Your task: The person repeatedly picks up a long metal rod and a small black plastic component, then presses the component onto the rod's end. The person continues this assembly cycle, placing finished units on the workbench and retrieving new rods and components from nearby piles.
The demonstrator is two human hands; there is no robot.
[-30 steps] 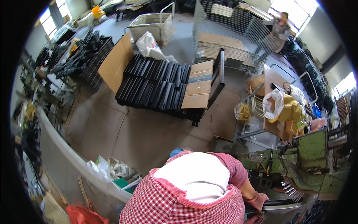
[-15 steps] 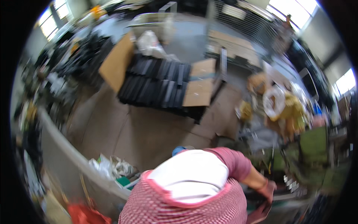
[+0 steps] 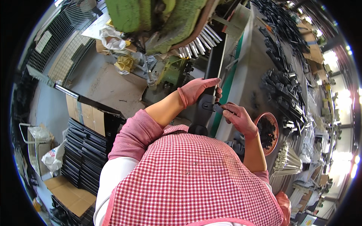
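Curled hands on bar, tab

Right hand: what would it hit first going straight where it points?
The right hand would probably meet the black bar first, just past the small dark piece it touches; depth is unclear.

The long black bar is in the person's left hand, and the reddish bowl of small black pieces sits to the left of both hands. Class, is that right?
Not quite: the head view shows the reddish bowl of small black pieces to the right of both hands, beyond the right hand. The long black bar is indeed in the left hand.
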